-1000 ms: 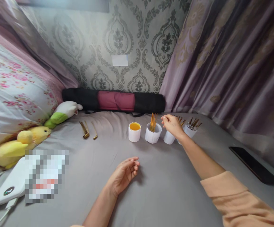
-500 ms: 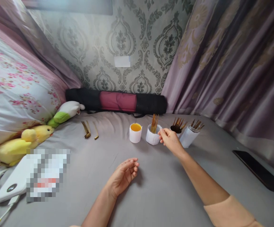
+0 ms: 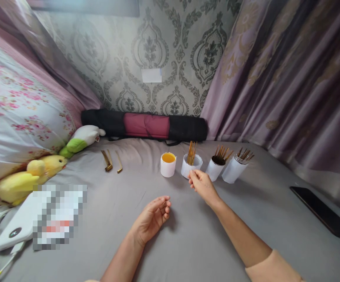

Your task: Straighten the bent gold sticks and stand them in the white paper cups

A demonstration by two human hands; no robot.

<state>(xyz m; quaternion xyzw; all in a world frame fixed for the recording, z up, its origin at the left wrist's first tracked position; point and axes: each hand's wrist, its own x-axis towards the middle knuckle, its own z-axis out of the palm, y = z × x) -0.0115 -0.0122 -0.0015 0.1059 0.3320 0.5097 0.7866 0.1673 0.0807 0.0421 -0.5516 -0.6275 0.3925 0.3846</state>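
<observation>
My right hand [image 3: 202, 185] hovers just in front of a white cup of orange sticks [image 3: 191, 164], thumb and forefinger pinched together; I cannot make out anything in the pinch. Left of that cup stands a white cup of yellow liquid [image 3: 168, 165]. To the right are a white cup of brown sticks [image 3: 215, 168] and a leaning jar of brown sticks [image 3: 233, 169]. My left hand [image 3: 153, 217] rests on the grey sheet [image 3: 105, 203], fingers loosely curled and apart, holding nothing.
Two bent brass tools [image 3: 108, 160] lie at the back left. A black and maroon roll bag [image 3: 144, 125] lines the wall. Yellow plush toys [image 3: 26, 178] and a white device [image 3: 11, 231] sit at the left, a dark phone [image 3: 322, 211] at the right beside curtains.
My right hand has drawn back from the cup of brown sticks, moving left and toward me, ending in front of the cup of orange sticks. The left hand stays put.
</observation>
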